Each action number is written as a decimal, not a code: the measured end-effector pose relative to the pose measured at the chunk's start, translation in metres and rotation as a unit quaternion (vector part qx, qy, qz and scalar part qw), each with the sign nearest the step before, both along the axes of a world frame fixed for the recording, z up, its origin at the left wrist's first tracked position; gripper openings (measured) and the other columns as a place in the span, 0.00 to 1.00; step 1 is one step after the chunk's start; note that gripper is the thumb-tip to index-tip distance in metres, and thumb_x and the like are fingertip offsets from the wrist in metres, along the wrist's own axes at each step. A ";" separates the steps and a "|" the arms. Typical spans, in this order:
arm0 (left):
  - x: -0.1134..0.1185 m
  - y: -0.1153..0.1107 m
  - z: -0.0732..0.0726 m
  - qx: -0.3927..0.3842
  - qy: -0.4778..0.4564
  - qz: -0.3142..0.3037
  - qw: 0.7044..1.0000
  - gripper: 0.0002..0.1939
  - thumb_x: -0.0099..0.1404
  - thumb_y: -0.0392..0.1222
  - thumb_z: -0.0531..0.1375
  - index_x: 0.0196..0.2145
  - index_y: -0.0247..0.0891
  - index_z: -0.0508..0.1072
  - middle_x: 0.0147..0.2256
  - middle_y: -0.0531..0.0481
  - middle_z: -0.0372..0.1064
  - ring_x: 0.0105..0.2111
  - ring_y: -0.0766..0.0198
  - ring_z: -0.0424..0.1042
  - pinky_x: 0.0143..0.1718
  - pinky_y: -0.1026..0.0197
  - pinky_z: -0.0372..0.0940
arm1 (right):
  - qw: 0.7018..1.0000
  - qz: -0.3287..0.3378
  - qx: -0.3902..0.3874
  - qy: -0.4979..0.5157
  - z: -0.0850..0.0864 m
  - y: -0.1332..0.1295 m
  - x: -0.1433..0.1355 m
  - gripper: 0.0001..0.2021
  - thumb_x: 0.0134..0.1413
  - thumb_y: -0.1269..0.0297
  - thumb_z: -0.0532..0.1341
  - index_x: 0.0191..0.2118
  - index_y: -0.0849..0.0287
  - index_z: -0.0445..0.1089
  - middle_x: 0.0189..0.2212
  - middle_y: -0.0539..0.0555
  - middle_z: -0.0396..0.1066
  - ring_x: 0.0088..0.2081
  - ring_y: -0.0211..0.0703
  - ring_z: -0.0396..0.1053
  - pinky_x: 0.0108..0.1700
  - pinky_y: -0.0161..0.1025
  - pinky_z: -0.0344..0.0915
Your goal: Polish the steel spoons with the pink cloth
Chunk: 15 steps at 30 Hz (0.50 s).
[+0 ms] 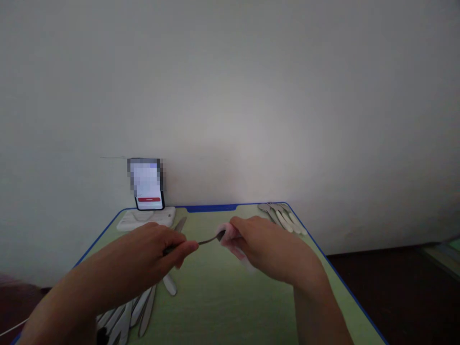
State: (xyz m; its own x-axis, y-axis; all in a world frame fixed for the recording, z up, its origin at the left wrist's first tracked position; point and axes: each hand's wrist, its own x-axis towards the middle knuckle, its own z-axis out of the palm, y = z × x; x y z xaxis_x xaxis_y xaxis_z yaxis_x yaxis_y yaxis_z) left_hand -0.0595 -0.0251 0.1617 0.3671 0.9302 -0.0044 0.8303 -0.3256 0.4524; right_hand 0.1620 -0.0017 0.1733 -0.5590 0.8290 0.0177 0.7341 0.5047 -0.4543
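Note:
My left hand (154,249) is closed around the handle of a metal spoon (207,241), which points to the right over the middle of the table. A pale pink cloth (235,250) is bunched in my right hand (268,249). The cloth wraps around the spoon's bowl, so part of the bowl is hidden. Below my left hand and forearm lie several pieces of cutlery (147,311) with white or metal handles, partly covered by the arm. One knife blade (180,224) shows just beyond that hand.
Several white-handled spoons (283,220) lie at the table's far right corner. A phone (150,203) leans upright behind a white stand or box (124,220) at the far left. The green table (215,306) has a blue rim and meets a plain wall (251,120).

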 end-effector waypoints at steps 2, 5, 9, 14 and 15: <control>0.000 -0.002 -0.002 -0.038 0.033 -0.033 0.998 0.23 0.65 0.53 0.48 0.22 0.41 0.73 0.19 0.54 0.68 0.21 0.66 0.66 0.26 0.66 0.55 | 0.999 0.033 -0.007 0.007 -0.004 -0.005 -0.005 0.05 0.51 0.69 0.58 0.31 0.57 0.72 0.30 0.54 0.74 0.33 0.43 0.68 0.32 0.36 0.55; 0.002 -0.005 -0.001 -0.055 0.050 -0.064 0.995 0.22 0.65 0.54 0.48 0.26 0.43 0.77 0.24 0.52 0.72 0.24 0.64 0.68 0.28 0.66 0.57 | 0.995 0.095 -0.028 0.025 -0.008 -0.006 -0.010 0.06 0.49 0.69 0.59 0.27 0.57 0.73 0.24 0.52 0.73 0.28 0.40 0.68 0.29 0.34 0.54; -0.003 -0.003 0.003 -0.057 0.033 -0.065 0.996 0.20 0.64 0.52 0.50 0.26 0.42 0.77 0.24 0.52 0.73 0.24 0.65 0.68 0.28 0.67 0.58 | 0.988 0.143 -0.040 0.031 -0.005 0.002 -0.010 0.08 0.52 0.65 0.57 0.26 0.59 0.72 0.21 0.51 0.71 0.23 0.36 0.64 0.26 0.32 0.53; -0.016 0.008 0.004 -0.079 -0.021 -0.082 0.993 0.20 0.64 0.51 0.50 0.26 0.42 0.76 0.21 0.54 0.69 0.23 0.68 0.66 0.27 0.70 0.58 | 0.982 0.175 -0.034 0.062 0.002 0.006 -0.010 0.09 0.55 0.70 0.54 0.33 0.57 0.71 0.28 0.50 0.73 0.30 0.36 0.67 0.32 0.32 0.57; -0.018 0.009 0.005 -0.077 -0.025 -0.083 0.993 0.20 0.64 0.51 0.50 0.26 0.41 0.76 0.21 0.54 0.68 0.23 0.68 0.65 0.26 0.70 0.57 | 0.982 0.171 -0.026 0.072 0.002 0.005 -0.011 0.08 0.55 0.70 0.54 0.34 0.57 0.71 0.30 0.50 0.73 0.31 0.37 0.68 0.33 0.32 0.58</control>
State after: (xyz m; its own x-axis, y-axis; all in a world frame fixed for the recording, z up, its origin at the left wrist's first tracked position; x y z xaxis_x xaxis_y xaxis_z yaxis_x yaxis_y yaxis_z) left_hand -0.0777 -0.0161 0.1662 0.5181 0.8470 -0.1192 0.7465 -0.3798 0.5463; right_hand 0.1508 0.0038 0.1755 -0.7993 0.5957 0.0791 0.4526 0.6834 -0.5727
